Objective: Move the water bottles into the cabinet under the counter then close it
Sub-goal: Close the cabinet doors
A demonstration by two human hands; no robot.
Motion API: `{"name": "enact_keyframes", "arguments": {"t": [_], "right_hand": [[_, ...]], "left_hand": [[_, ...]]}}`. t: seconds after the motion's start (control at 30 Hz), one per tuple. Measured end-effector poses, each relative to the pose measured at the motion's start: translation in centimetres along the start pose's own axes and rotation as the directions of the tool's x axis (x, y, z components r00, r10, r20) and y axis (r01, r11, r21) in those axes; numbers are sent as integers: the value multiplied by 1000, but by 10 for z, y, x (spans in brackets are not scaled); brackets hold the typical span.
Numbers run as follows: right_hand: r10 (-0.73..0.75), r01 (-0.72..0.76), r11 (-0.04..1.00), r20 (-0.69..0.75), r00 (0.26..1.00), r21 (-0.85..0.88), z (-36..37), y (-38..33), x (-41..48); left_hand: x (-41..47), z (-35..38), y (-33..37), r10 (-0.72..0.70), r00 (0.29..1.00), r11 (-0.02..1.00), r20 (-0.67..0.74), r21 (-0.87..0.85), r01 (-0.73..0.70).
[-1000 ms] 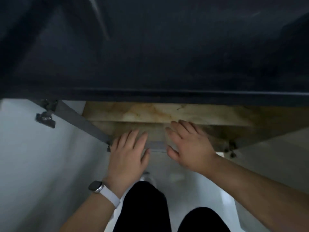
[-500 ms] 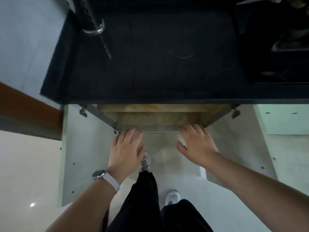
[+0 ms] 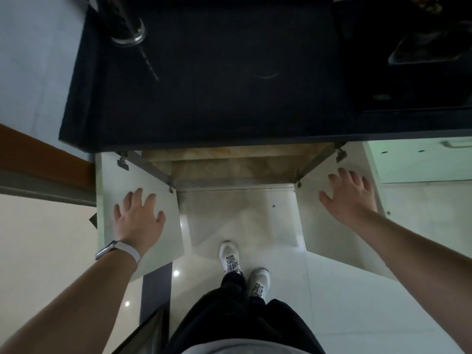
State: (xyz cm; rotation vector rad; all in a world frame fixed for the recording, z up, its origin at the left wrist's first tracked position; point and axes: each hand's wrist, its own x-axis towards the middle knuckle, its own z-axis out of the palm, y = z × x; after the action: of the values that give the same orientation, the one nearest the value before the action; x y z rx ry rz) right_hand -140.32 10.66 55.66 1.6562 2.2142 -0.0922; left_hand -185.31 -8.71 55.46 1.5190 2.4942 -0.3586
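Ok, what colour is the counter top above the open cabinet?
The counter top is black, clearest in the head view.

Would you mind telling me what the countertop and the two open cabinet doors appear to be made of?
The countertop looks like dark stone or composite, dull-sheened, with soft reflections. The left door and right door look like pale, smooth laminated board, flat and uniform; painted wood is possible.

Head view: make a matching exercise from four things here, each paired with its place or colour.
1 left hand
2 right hand
3 countertop
4 sneakers

A dark, above the open cabinet
B white, on the floor
C over the right cabinet door
D over the left cabinet door, watch on its wrist

Pairs: 1-D, 2-C, 3-A, 4-B.
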Motion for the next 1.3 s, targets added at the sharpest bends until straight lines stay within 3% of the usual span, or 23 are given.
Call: {"name": "enact_keyframes", "arguments": {"t": [0.3, 0.57, 0.8, 1.13, 1.3], "right_hand": [[151, -153, 988, 68, 986, 34, 8, 26, 31], [233, -240, 970, 130, 964, 41, 14, 28, 40], [267, -288, 943, 139, 954, 164, 0, 13, 35], [86, -91, 938, 30, 996, 334, -29, -31, 24], [-112, 94, 933, 31, 993, 348, -33, -43, 24]], "left_hand": [[31, 14, -46, -211, 972, 977, 105, -8, 213], [30, 13, -57, -218, 967, 967, 130, -107, 232], [34, 5, -32, -249, 957, 951, 149, -150, 271], [51, -10, 33, -232, 963, 896, 138, -356, 267], [40, -13, 38, -195, 968, 878, 155, -413, 243]]}}
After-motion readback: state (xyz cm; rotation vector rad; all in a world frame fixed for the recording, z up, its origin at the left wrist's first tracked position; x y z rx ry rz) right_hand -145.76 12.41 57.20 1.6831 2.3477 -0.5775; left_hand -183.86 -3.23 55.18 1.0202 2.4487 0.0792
